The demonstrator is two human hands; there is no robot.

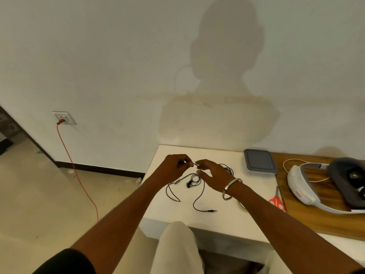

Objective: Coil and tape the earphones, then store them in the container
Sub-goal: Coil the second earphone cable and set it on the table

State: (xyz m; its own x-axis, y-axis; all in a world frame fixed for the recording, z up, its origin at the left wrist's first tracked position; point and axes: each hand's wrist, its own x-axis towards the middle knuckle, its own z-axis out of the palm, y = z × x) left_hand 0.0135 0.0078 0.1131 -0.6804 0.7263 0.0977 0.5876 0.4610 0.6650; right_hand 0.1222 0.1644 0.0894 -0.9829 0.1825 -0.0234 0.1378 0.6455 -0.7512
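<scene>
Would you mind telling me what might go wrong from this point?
The earphone cable lies in loose crossing loops, so coiling may tangle it. Its jack plug lies near the table's front edge and could slide off. The container still has its lid on, so storing needs a free hand.

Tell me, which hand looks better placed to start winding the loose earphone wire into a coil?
Probably the right hand. The left hand already pinches the earphone cable, anchoring it, while the right hovers open beside it, over the slack lying on the white table. It looks free to gather loops.
</scene>
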